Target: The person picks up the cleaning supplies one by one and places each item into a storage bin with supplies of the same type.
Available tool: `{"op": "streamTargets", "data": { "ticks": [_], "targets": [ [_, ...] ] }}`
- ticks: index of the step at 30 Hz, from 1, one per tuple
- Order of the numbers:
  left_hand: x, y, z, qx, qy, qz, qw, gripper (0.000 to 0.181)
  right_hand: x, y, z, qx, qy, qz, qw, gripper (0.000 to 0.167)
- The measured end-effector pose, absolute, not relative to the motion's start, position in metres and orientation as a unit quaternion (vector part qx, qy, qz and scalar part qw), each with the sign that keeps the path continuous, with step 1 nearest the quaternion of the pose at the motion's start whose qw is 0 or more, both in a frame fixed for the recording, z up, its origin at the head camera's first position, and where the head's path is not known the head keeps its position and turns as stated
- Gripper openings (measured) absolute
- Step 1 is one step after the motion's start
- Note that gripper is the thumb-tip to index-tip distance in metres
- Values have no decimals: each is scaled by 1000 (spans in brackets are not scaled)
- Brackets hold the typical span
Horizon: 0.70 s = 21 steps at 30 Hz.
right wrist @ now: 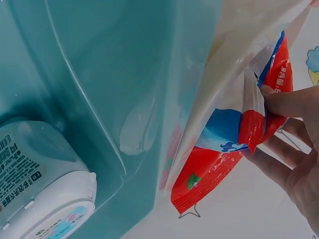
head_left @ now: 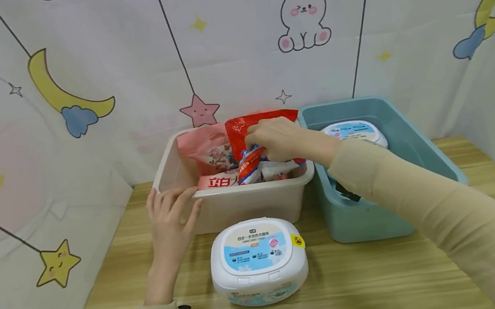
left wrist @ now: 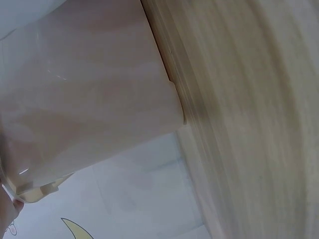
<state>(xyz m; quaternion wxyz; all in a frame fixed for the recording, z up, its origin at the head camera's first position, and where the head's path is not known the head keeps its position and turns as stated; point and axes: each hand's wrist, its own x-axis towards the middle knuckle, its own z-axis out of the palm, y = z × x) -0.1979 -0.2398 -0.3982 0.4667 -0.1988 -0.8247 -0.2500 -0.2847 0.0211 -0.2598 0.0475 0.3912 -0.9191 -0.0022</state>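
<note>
My right hand reaches into the white bin and pinches a red and blue plastic packet. In the right wrist view, thumb and fingers of the right hand hold the crumpled packet at the bin's rim. Behind it stands a red bag, with a pink bag to its left. My left hand rests its fingers on the bin's front left rim. The left wrist view shows the bin's outer wall and a bit of the left hand.
A teal bin stands right beside the white one, holding a white lidded box and a dark item partly hidden by my sleeve. Another white box with a blue label sits on the wooden table in front. A patterned curtain hangs behind.
</note>
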Motion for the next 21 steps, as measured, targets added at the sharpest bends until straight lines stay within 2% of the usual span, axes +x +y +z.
{"op": "streamTargets", "data": {
  "ticks": [10,21],
  "targets": [
    [-197,-241,-397,-194,-833,-238,460,26,-288,3,-266,387,-921,-48,0,39],
    [-198,-241,-398,-191,-836,-233,458,28,-288,-5,-272,384,-919,-71,-49,41]
  ]
}}
